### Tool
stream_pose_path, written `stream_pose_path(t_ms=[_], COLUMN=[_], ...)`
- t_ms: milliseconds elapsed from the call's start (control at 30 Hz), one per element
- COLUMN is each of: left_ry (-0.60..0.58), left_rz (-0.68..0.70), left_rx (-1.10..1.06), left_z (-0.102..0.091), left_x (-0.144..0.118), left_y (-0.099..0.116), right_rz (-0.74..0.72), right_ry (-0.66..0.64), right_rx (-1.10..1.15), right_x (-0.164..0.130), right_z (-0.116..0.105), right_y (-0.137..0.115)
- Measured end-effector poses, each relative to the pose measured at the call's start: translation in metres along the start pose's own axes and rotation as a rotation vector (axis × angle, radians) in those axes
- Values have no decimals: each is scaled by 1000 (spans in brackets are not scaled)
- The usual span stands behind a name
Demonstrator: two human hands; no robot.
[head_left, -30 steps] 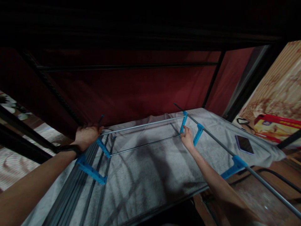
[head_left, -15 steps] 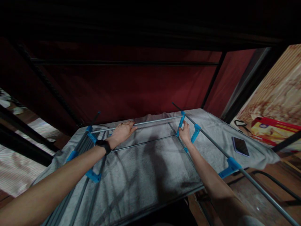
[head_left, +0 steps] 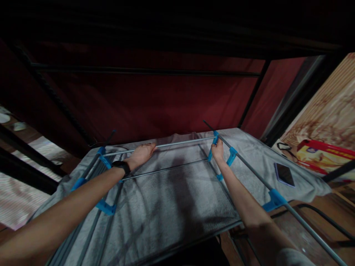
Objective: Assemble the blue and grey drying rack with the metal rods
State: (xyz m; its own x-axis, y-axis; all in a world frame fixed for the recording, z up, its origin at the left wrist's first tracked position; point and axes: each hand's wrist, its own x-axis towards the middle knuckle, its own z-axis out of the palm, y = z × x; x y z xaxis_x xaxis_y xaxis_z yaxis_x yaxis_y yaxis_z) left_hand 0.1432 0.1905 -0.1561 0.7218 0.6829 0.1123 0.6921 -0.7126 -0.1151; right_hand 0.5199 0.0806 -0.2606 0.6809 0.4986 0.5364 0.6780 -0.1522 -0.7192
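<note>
A frame of grey metal tubes with blue plastic connectors lies over a grey blanket (head_left: 172, 195). My left hand (head_left: 142, 153), with a black band on its wrist, is wrapped over the far grey crossbar (head_left: 185, 142). At the bar's right end, my right hand (head_left: 217, 150) grips a blue connector (head_left: 210, 152), its fingers partly hidden behind the piece. A second blue connector (head_left: 232, 155) sits on the right side tube (head_left: 251, 168) close by. On the left, more tubes run through another blue connector (head_left: 107, 207). A thinner lower bar (head_left: 166, 169) crosses beneath my hands.
A phone (head_left: 284, 174) lies on the blanket at the right. Beyond it is a red and yellow package (head_left: 324, 157). Dark metal posts and a rail (head_left: 152, 71) stand before a deep red curtain (head_left: 155, 103). A blue connector (head_left: 275, 200) juts out at the near right.
My left hand has shifted slightly left along the crossbar, and its fingers have closed more around it. The frame's left side has moved a little left. My right hand stays at the connector.
</note>
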Motion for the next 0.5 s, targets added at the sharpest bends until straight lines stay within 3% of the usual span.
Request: stream_pose_path(t_ms=[200, 500], left_ry=[-63, -44], left_rz=[-6, 6], left_rx=[-11, -14], left_z=[-4, -2], left_x=[1, 1], left_y=[-2, -1], right_rz=[-9, 60], right_ry=[55, 54], right_rx=[153, 147], right_x=[-2, -3], right_z=[-1, 1], right_y=[-4, -8])
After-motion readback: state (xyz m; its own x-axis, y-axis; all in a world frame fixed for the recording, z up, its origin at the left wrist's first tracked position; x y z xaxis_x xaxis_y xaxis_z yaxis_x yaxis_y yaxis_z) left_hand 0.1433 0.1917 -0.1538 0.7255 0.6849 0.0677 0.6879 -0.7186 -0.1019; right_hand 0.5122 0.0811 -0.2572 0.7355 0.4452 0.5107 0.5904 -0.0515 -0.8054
